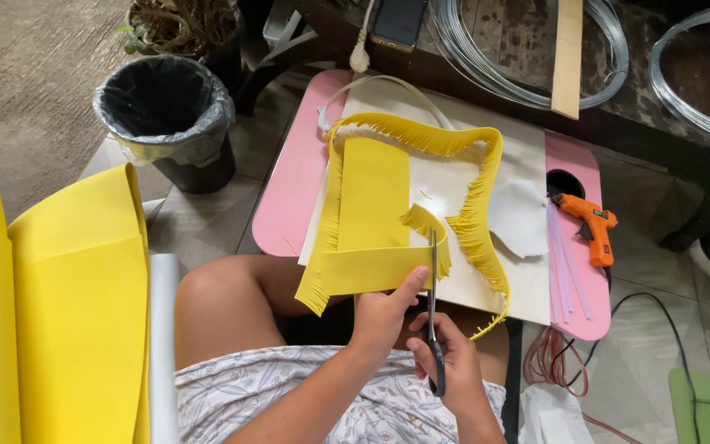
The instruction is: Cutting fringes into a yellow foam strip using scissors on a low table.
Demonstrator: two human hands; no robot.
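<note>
My left hand (381, 316) pinches the near edge of a long yellow foam strip (371, 214) whose edge is cut into a fringe. My right hand (451, 362) grips black-handled scissors (433, 288), the blades pointing away from me and biting into the strip just right of my left thumb. The strip loops over a white board (527, 156) on a small pink table (289, 197), its fringed length curling round the far side and back down the right.
An orange glue gun (592, 224) and clear glue sticks (564, 263) lie at the table's right. A black-lined bin (166, 115) stands far left. Large yellow foam sheets (67, 312) stand at my left. Wire coils (527, 49) and a wooden slat (569, 57) lie beyond.
</note>
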